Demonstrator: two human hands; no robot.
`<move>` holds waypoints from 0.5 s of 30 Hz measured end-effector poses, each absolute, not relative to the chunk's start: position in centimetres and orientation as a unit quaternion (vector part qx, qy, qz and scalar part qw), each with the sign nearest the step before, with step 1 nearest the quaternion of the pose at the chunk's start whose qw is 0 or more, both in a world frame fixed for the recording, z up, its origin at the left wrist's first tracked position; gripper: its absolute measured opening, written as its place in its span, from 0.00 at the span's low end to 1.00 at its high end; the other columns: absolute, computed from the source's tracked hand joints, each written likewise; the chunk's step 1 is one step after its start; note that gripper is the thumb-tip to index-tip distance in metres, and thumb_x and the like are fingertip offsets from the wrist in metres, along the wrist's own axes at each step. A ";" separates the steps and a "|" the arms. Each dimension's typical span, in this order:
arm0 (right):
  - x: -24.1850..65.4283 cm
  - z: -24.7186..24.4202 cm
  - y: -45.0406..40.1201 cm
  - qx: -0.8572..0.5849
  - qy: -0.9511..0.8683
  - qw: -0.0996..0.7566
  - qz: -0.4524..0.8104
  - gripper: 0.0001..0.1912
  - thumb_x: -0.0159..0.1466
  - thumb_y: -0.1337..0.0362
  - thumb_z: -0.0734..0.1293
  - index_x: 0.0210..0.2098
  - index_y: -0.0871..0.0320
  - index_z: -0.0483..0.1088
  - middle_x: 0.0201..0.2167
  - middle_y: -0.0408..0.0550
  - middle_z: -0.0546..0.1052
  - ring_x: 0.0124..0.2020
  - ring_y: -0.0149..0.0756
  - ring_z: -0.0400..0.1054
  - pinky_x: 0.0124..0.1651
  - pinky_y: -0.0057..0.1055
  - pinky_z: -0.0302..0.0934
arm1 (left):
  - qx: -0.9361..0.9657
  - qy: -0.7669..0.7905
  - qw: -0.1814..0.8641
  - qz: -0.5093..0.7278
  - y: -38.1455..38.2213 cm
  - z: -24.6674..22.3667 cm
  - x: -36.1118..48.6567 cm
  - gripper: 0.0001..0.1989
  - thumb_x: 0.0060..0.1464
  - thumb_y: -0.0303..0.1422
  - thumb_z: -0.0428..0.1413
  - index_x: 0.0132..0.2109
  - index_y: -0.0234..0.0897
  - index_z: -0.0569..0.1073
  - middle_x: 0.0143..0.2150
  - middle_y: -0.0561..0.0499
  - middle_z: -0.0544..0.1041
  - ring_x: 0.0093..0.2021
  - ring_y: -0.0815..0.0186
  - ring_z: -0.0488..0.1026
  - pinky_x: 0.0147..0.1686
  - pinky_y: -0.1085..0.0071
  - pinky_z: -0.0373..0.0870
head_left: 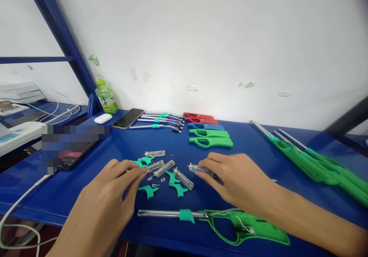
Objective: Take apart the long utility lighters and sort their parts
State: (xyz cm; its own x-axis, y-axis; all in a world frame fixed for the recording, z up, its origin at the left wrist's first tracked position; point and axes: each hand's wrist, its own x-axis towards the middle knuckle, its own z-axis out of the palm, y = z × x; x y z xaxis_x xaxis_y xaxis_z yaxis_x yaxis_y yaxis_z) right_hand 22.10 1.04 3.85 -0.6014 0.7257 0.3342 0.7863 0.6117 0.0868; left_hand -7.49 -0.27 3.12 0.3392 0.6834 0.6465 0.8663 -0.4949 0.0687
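My right hand (230, 174) grips a clear lighter fuel tank (196, 168) between thumb and fingers; a dark part shows beneath the fingers. My left hand (106, 199) has its thumb and fingertips together at the pile's left side; what they pinch, if anything, is hidden. Around them lie several clear fuel tanks (184, 179), several teal triggers (148, 190) and small metal clips (154, 185). Nearest me rests an opened green lighter shell (273, 232) with white wires, a metal tube (161, 213) and a teal collar (186, 215).
Behind lie wired metal tubes (143, 126) and red, blue and green handle shells (212, 142). Long green lighters (304, 161) are at right. A phone (128, 118), a white case (103, 118), a green bottle (107, 98) and a dark device (83, 146) stand or lie left.
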 end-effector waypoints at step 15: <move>28.1 3.8 -4.2 -0.442 -0.875 0.173 -0.093 0.17 0.77 0.50 0.60 0.55 0.47 0.77 0.47 0.44 0.84 0.37 0.36 0.82 0.34 0.30 0.73 | -0.847 -0.416 0.136 -0.303 -1.7 2.2 -5.8 0.16 0.74 0.38 0.46 0.45 0.45 0.80 0.41 0.53 0.83 0.41 0.64 0.81 0.32 0.71 0.76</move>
